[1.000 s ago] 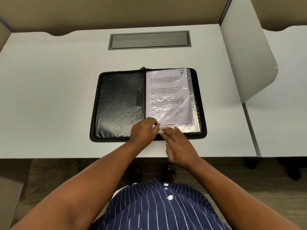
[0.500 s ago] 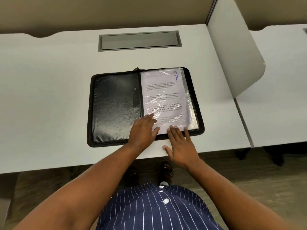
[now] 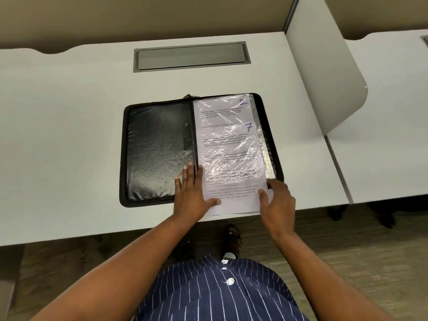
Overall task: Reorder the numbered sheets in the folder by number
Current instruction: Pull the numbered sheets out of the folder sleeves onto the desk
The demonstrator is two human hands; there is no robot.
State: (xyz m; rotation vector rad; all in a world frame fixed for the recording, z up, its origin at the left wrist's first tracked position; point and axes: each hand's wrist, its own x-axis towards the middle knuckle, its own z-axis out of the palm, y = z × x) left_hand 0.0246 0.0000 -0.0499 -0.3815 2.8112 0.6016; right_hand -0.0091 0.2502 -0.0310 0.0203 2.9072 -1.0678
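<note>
Your hands are apart, one at each near corner of the sheet marked 7 (image 3: 231,158). Your left hand (image 3: 192,193) lies flat with straight fingers on the black inner cover of the folder (image 3: 157,154), just beside the spine, and its thumb presses the sheet's near left corner. Your right hand (image 3: 280,202) curls over the near right corner with the thumb on top of the paper; the fingertips bend past the edge and whatever they do beneath is hidden, yet it reads as a pinch on that corner.

The folder lies open on the tabletop (image 3: 69,135) directly beyond both hands; its half beyond your left hand is bare black padding. The sheet marked 7 lies on the other half and sticks out past the folder's near edge, between your hands; its far part sits under a wrinkled plastic sleeve (image 3: 261,144) and its near part is bare; glare blurs the print, which is too small to read.

Farther from your hands a second sheet (image 3: 222,107) shows at the top; its blue numeral looks like a 2, though the glare leaves that unsure.

A grey hatch (image 3: 191,56) is set in the tabletop well beyond the folder; a white divider (image 3: 324,77) stands off past your right hand; your striped shirt (image 3: 220,293) is cut off by the bottom edge.
</note>
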